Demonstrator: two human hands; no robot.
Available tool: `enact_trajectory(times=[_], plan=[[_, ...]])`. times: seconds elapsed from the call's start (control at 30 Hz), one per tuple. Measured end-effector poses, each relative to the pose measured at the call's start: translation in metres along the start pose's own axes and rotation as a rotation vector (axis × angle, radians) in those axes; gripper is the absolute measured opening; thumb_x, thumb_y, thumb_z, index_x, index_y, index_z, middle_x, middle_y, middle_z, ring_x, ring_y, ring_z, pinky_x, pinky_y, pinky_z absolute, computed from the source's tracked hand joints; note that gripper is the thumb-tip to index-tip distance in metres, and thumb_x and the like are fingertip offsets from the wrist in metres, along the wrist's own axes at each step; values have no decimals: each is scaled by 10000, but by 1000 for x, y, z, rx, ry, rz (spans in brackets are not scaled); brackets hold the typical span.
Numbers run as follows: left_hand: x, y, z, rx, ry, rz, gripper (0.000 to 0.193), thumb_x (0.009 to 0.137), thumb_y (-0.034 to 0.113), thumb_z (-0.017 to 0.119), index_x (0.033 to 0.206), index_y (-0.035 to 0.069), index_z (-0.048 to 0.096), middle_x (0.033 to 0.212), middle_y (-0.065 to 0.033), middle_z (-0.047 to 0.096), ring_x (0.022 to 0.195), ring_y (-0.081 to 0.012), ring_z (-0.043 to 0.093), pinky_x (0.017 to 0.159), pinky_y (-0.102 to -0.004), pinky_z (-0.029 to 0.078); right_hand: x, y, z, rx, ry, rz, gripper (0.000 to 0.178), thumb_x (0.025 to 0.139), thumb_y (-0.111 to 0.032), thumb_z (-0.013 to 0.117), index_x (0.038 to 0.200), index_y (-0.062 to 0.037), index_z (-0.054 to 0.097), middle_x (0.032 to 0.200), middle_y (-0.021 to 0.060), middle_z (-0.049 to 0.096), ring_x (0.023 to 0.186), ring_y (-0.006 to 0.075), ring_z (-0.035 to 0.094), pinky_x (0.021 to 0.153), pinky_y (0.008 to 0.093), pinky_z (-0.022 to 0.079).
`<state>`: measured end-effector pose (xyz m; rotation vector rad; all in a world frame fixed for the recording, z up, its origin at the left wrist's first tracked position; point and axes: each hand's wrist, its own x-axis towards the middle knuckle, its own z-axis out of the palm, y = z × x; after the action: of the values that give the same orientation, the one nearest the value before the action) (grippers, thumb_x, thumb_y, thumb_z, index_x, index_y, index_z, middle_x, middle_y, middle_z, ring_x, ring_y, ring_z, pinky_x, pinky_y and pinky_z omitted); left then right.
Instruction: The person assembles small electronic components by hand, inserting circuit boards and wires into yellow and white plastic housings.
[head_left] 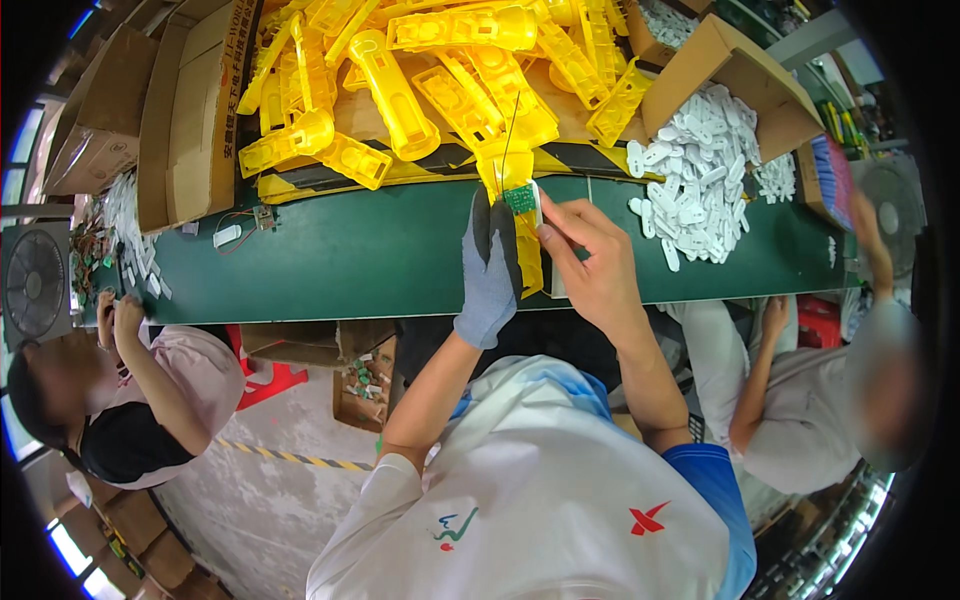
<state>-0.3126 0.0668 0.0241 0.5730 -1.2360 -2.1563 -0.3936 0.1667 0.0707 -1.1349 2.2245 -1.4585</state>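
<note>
My left hand (488, 265), in a grey glove with dark fingers, is closed round a long yellow plastic housing (530, 255) above the near edge of the green table. A small green circuit board (519, 199) sits at the housing, just past the gloved fingertips. Thin dark wires rise from beside the board. My right hand (598, 262) is bare and pinches a narrow white piece (539, 205) against the board's right side. Its fingers partly hide that piece, so its full shape cannot be made out.
Yellow housings (395, 95) are heaped along the far side on cardboard. White plastic parts (700, 170) spill from a tilted carton (745, 75) at right. Cartons (185, 120) stand at left, near a small wired part (262, 217). Co-workers sit left (165, 400) and right (800, 420).
</note>
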Motion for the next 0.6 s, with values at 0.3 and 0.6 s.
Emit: enact_trajectory(times=[0.3,0.6], plan=[[4,-9,-5,1,-35,-27,321,1021,251,488,1197,-15,523,941,-98,638,802,-129,608,679,-283,507,-2,12,3,482,50,317,328,897,25,655,1225,13,650,1014,117,724,848,110,679,776,244,553],[12,-8,-7,385,-6,197,248,953,155,563,1117,-31,554,842,-190,653,711,-236,630,627,-359,486,-1,17,9,153,84,218,332,856,17,706,1185,-15,679,979,137,741,812,70,661,733,224,553]])
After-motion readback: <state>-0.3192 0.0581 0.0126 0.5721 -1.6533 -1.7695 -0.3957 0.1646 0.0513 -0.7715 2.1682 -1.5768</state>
